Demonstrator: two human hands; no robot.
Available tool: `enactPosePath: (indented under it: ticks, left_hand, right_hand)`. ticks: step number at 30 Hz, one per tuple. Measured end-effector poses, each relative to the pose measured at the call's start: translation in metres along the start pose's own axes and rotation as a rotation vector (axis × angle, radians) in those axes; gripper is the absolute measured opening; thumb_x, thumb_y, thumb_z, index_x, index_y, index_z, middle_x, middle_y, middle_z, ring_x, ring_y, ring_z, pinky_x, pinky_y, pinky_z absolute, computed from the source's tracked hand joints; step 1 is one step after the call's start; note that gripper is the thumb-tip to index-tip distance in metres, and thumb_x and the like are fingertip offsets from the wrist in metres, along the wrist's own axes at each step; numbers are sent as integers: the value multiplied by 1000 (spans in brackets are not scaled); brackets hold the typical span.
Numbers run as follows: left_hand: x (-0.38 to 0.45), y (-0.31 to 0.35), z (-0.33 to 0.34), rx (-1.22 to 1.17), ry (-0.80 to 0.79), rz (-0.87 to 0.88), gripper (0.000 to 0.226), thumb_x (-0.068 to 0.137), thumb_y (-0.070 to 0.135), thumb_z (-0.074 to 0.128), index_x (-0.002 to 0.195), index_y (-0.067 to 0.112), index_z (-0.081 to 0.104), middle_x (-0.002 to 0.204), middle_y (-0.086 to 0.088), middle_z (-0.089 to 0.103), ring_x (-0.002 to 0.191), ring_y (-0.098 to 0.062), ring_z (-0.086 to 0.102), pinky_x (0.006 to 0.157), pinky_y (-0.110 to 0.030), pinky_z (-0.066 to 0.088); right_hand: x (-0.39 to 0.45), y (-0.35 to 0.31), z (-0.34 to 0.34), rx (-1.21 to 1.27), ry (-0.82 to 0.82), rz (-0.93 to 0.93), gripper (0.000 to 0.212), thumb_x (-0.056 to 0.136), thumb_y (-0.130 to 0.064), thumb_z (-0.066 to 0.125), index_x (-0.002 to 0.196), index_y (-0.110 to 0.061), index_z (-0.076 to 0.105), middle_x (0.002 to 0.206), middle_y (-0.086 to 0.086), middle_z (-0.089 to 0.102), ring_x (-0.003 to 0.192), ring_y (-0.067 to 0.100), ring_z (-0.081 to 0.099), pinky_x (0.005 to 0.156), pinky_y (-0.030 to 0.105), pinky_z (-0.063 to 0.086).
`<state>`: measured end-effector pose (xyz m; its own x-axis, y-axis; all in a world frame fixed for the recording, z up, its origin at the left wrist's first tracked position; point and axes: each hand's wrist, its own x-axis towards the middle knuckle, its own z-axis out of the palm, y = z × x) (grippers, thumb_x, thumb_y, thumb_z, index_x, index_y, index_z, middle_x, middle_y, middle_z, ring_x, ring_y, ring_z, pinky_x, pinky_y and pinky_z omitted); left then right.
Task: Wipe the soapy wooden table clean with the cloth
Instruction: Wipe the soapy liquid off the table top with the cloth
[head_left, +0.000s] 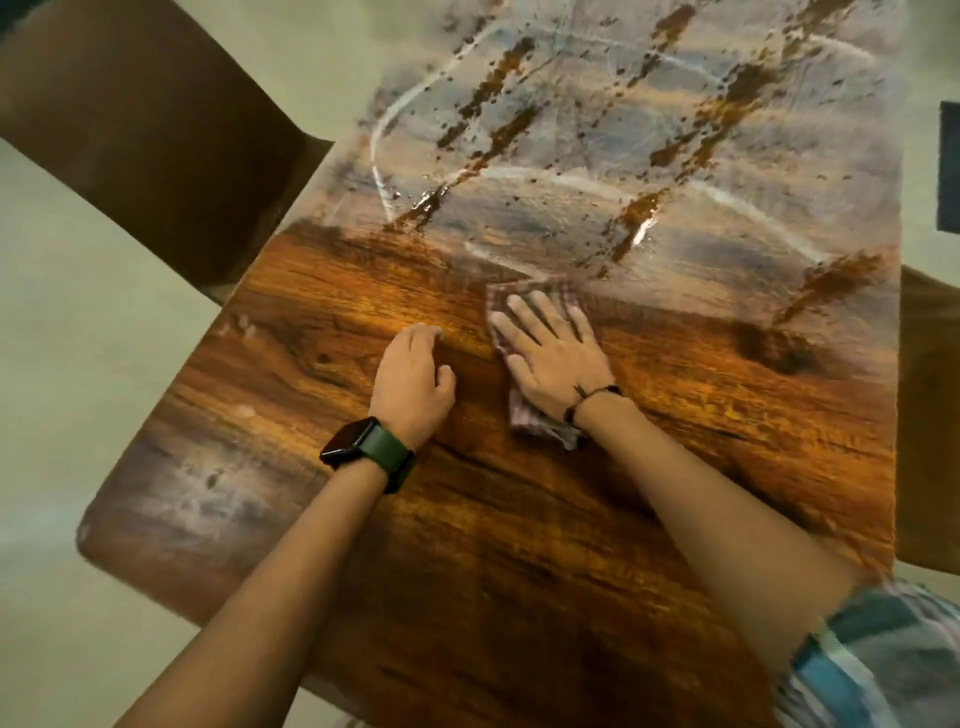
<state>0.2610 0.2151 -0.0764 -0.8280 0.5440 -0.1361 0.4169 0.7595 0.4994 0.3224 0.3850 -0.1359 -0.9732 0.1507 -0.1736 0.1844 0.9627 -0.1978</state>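
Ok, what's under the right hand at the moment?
The checked cloth lies under the right hand, whose straight fingers press it flat on the wooden table. Its edges show beyond the fingertips and at the wrist; the wood beneath it is covered.

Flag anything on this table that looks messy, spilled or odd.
The far half of the wooden table is filmed with whitish soap residue, streaked in arcs. A smaller hazy patch remains at the near left edge. Nothing looks damaged.
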Motion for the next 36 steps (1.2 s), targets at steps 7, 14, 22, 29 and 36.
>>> enactPosePath:
  ticks: [7,14,22,29,36]
  left_hand:
    - [49,-46,-14,43,1,27,46,88,13,50,130,0,38,137,-20,41,132,-32,32,112,-39,23]
    - [73,-100,-37,67,19,106,50,88,16,51,133,4,36,144,-19,34,137,-32,24,114,-42,20]
    - [105,-179,-99,97,24,108,52,86,18,55,133,2,39,142,-19,36,135,-31,28,115,-42,20]
    - [128,-200,-101,-71,43,47,54,86,22,56,133,2,37,143,-20,33,136,-32,25,113,-45,22]
    - [137,-200,-103,-238,105,-61,47,85,13,54,128,1,42,131,-17,46,121,-27,42,102,-28,29]
  right_hand:
    - [-60,57,-1,-11,47,407,57,93,-43,17,148,-36,4,159,-8,-3,146,17,-6,115,44,-5]
    - [80,-66,3,-25,84,307,59,93,-44,21,149,-35,4,159,-6,-2,146,21,-8,114,48,-7]
    - [147,-121,4,-67,61,161,55,97,-41,23,149,-35,5,159,-8,1,146,16,-5,115,44,-3]
    - [91,-80,-2,15,97,753,55,98,-38,26,150,-33,5,159,-4,-2,146,19,-7,117,46,-3]
    - [214,-195,7,-85,79,102,57,96,-42,22,149,-34,4,159,-4,-1,146,21,-8,114,47,-9]
